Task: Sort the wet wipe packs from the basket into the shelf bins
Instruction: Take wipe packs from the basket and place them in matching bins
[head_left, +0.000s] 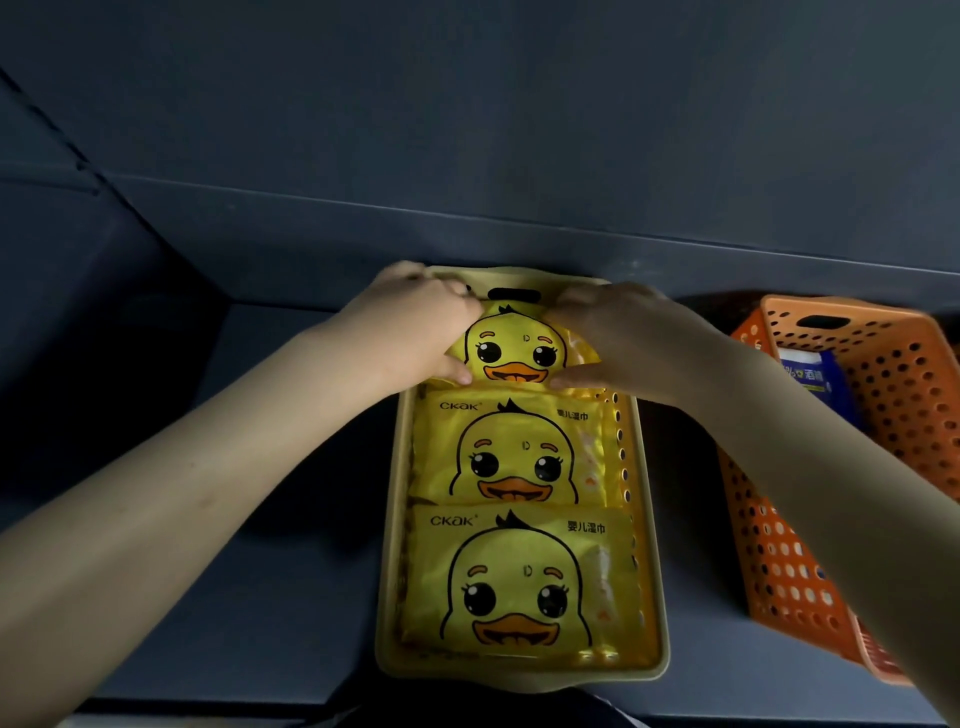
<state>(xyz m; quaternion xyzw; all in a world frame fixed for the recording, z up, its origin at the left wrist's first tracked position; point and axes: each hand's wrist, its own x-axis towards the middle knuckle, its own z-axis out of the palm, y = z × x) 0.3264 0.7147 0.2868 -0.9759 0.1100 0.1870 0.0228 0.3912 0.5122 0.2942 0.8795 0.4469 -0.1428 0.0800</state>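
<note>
The dark shelf (260, 571) carries two bins. The orange bin (779, 561) stands at 3 o'clock and holds a blue pack (810, 379). The yellow bin (519, 675) sits at centre, its long axis running 12 to 6. It holds three duck-printed wipe packs in a row, each with its long axis 9 to 3: a near pack (519, 582) at 6, a middle pack (511, 457), and a far pack (514, 353) at 12. The far pack is the one in hand, at 3 o'clock from the left grip (415, 332) and 9 o'clock from the right grip (618, 338), both equally near. Each grip pinches one end, thumb on the near edge and fingers curled over the far edge. The pack looks nearly seated; the next move is probably pressing it flat against the bin's far wall.
</note>
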